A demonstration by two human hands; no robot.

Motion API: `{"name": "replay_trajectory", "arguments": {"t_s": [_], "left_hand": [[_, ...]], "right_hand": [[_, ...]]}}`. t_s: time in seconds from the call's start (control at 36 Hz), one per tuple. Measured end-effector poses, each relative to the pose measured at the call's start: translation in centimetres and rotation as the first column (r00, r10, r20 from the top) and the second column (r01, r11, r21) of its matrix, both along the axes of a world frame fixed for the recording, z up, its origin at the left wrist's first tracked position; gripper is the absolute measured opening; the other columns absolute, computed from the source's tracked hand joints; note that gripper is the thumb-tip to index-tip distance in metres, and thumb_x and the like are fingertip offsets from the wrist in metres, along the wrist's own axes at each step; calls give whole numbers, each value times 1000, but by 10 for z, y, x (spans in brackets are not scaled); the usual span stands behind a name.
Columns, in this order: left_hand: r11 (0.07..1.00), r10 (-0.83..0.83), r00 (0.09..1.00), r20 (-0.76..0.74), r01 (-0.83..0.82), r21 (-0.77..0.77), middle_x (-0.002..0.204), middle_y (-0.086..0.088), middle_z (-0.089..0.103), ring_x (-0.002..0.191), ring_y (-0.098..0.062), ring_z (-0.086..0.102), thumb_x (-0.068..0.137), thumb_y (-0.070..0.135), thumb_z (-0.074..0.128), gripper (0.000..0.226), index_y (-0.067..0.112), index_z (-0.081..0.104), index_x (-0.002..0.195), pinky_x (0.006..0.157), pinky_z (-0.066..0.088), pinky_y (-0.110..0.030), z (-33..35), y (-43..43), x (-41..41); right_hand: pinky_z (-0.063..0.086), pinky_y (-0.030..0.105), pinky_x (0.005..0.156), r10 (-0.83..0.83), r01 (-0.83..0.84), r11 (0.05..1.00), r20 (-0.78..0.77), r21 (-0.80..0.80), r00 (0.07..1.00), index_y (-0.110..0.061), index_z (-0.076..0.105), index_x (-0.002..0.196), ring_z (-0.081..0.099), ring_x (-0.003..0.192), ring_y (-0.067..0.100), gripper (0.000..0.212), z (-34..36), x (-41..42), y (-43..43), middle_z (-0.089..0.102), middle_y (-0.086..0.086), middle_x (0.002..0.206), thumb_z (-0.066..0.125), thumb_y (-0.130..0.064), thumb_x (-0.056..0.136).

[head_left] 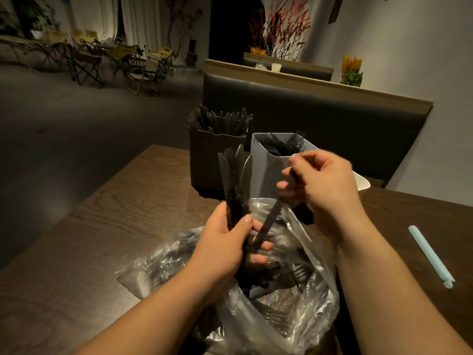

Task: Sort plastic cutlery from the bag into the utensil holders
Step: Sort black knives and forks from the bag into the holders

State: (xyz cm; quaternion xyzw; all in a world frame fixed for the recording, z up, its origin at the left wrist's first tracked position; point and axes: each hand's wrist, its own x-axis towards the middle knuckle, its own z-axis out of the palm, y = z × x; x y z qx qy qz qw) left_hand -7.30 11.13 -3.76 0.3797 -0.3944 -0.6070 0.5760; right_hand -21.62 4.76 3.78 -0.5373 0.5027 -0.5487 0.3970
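Left hand (225,242) grips black knives (235,175); right hand (325,180) pinches another

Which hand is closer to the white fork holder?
Right. The right hand, holding one utensil, is directly in front of the white holder; the left hand grips a knife bundle lower, over the bag.

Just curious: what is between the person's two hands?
A single black knife, pinched by the right hand, slants down toward the left hand, in the head view.

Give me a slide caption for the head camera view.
Left hand grips a bunch of black knives; right hand pinches one utensil above the plastic bag.
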Motion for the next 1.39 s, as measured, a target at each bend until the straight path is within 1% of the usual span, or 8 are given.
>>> {"name": "replay_trajectory", "arguments": {"t_s": [0.11, 0.28, 0.5, 0.72, 0.83, 1.03, 1.17, 1.39], "left_hand": [[999, 25, 994, 102, -23, -30, 75, -3, 57, 53, -16, 53, 104, 11, 48, 9, 18, 55, 102, 48, 45, -29, -7, -3, -1], [995, 76, 955, 287, -53, -85, 69, 7, 56, 57, -5, 50, 103, 11, 50, 39, 39, 60, 78, 57, 41, -25, -15, -6, -4], [996, -44, 988, 146, 54, -67, 58, 11, 61, 45, 0, 54, 101, 2, 51, 22, 15, 57, 118, 42, 38, -12, -5, 1, -6], [979, -184, 974, -132, 194, 69, 68, 2, 46, 48, -8, 39, 81, 27, 73, 35, 17, 58, 110, 45, 22, -21, 2, 0, 3], [968, -166, 938, -305, 213, 128, 70, -2, 42, 51, -13, 26, 96, 50, 46, 46, 9, 54, 116, 47, 17, -27, 1, -1, 4], [986, -61, 982, -177, 87, 143, 68, -2, 49, 48, -11, 29, 106, 42, 37, 42, 10, 58, 122, 41, 24, -24, -1, -4, 2], [992, -37, 997, -67, 45, 119, 70, -3, 55, 47, -13, 36, 106, 40, 38, 40, 7, 58, 115, 41, 29, -24, -1, -3, 2], [995, -26, 999, -31, 28, 91, 72, -6, 60, 47, -16, 43, 104, 37, 42, 37, 6, 57, 117, 39, 36, -24, 1, -3, 2]], "right_hand": [[62, 37, 62, 35, -12, 990, 156, -143, 987, -10, 59, 101, 72, 65, 25, 17, 17, 8, 13, 65, 7, 76, 44, -15, 106], [38, 21, 47, 112, -115, 990, -44, -84, 993, -18, 65, 104, 47, 53, 6, 20, 10, 26, 19, 55, 1, 71, 45, -16, 106], [43, 8, 57, 40, -154, 972, -517, -179, 855, -25, 56, 89, 55, 71, -8, 13, -17, 50, 23, 58, -11, 78, 68, -30, 92], [45, 21, 51, 30, -44, 994, -133, -100, 991, -23, 57, 96, 60, 64, 8, 10, -5, 42, 15, 69, 4, 83, 51, -19, 102], [58, 30, 61, 1, 6, 999, 190, -37, 982, -17, 57, 102, 64, 62, 14, 18, 15, 24, 8, 63, 3, 73, 42, -8, 105], [54, 26, 62, -27, 85, 987, 380, -137, 925, -24, 58, 113, 67, 66, 10, 26, 58, -9, -9, 68, 3, 101, 35, -14, 107], [34, 26, 51, 137, 67, 941, 557, -331, 819, -11, 53, 119, 42, 53, 10, 25, 80, -12, -46, 52, 0, 70, 31, -13, 107], [29, 25, 49, 138, 135, 894, 547, -428, 826, -9, 51, 104, 35, 52, 10, 19, 74, -2, -70, 43, -1, 67, 33, -14, 107]]}}
